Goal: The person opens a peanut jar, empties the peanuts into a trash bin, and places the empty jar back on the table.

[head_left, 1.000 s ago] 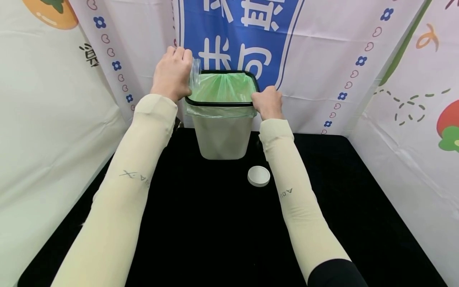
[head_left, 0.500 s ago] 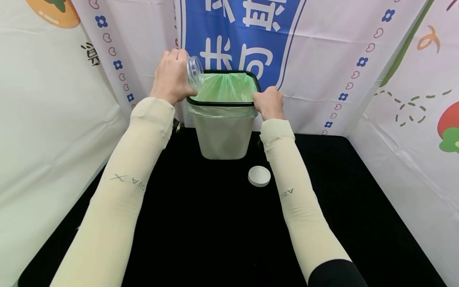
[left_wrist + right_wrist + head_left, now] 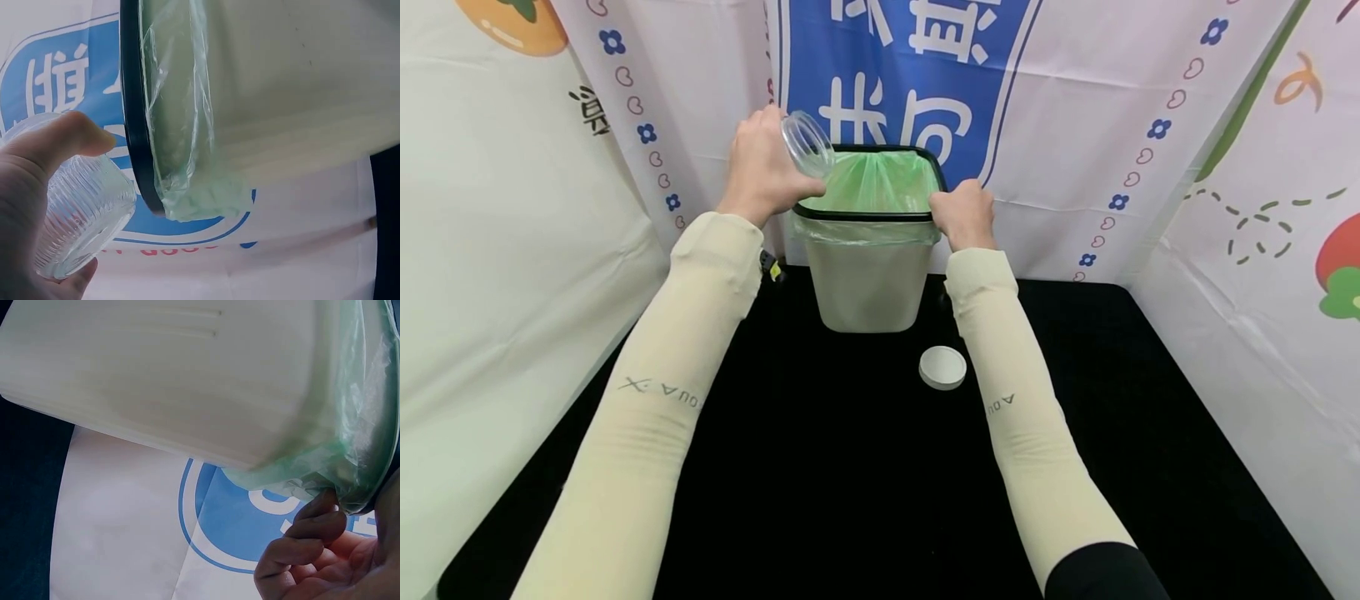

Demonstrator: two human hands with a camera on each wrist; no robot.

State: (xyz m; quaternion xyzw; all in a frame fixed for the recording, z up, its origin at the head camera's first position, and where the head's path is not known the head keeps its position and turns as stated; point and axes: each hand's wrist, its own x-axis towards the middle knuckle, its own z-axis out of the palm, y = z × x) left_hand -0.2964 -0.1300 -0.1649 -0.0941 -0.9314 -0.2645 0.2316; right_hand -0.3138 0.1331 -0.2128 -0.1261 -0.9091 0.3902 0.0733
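My left hand (image 3: pixel 763 167) grips a clear ribbed jar (image 3: pixel 808 143), held tilted at the left rim of a trash can. In the left wrist view, the thumb (image 3: pixel 78 134) lies across the jar's side, close beside the black rim (image 3: pixel 139 125). The pale trash can (image 3: pixel 868 287) is lined with a thin green bag (image 3: pixel 880 179) folded over its edge. At the can's right corner, my right hand (image 3: pixel 964 214) grips the rim. Its curled fingers (image 3: pixel 319 531) show under the bag's folded edge in the right wrist view.
A round white lid (image 3: pixel 942 367) lies on the black tabletop (image 3: pixel 820 467), in front of the can and beside the right forearm. Printed cloth (image 3: pixel 1060 125) hangs behind and along both sides. A small black and yellow item (image 3: pixel 771 265) shows beside the left sleeve.
My left hand has rolled and shifted slightly down and right, turning the jar so that a round end faces the head view more. The right hand keeps its place on the rim.
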